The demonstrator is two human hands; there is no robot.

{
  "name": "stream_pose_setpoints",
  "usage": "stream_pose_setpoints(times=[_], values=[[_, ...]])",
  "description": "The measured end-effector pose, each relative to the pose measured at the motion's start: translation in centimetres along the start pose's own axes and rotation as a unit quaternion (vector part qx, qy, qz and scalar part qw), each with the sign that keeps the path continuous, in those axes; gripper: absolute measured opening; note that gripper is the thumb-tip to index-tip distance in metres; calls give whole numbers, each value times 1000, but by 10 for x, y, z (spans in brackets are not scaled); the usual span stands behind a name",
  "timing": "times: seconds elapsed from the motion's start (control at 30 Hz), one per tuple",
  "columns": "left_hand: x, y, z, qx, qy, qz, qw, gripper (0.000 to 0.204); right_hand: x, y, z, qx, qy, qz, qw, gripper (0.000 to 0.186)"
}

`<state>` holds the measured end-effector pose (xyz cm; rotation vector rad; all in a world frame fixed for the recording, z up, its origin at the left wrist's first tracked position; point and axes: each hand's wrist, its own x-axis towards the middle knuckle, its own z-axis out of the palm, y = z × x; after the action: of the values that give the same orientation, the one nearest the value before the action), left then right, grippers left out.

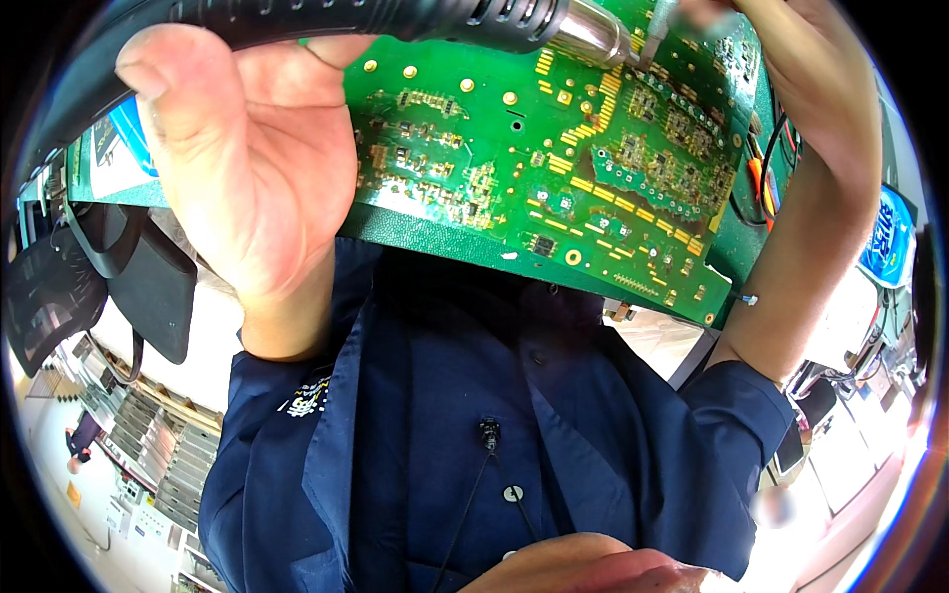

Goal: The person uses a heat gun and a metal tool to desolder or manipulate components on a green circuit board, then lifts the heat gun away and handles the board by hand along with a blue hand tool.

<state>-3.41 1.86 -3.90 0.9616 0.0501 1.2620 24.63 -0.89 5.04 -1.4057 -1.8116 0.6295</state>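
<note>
Outward from the jacket, spread with a green tabletop [415, 229], showing as a strip along the near edge of the work and again at its right. Off at the far left, standing well apart from the work, a black chair [148, 287]. Down through the middle of the view, worn over both shoulders, a dark blue jacket [435, 415]. Lying on the tabletop at upper middle, a green circuit board [514, 128], crowded with gold pads and rows of small components on the upward face. Stretched across the top left, over the board's far part, a black hot-air gun [376, 25], slotted near the front end. Under that handle, palm turned toward the camera, the left hand [252, 158], with thumb spread out to the left and the other fingers running behind the handle, mostly hidden; cannot tell how tightly curled. At the top right, blurred, the right hand [707, 15], pinching a slim grey tool between the fingers. Past the right forearm, a blue packet [890, 237]. Between board and forearm, an orange handle [759, 183]. Close together above the board's upper right part, the gun's metal nozzle [598, 35] and the tip of the slim grey tool [655, 35]; cannot tell whether touching the board.
</note>
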Motion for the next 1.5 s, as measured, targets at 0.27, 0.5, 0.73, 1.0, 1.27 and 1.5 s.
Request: stream_pose_setpoints(times=[0.27,0.5,0.73,1.0,1.27,1.5], values=[[1,1,3,8,-1,3,1000,53,1,2,-4,16,-9,30,999,23],[2,0,5,15,0,6,1000,54,1,3,-1,55,-4,9,998,21],[3,1,8,23,1,13,1000,56,2,4,0,60,-8,1,998,21],[6,-1,13,38,-1,22,999,58,2,9,-2,73,-17,-11,997,19],[10,-5,23,71,-10,45,996,60,-4,-3,-5,79,22,-36,996,25],[15,-10,28,127,-23,76,989,61,-20,-2,-26,23,45,-35,998,25]])
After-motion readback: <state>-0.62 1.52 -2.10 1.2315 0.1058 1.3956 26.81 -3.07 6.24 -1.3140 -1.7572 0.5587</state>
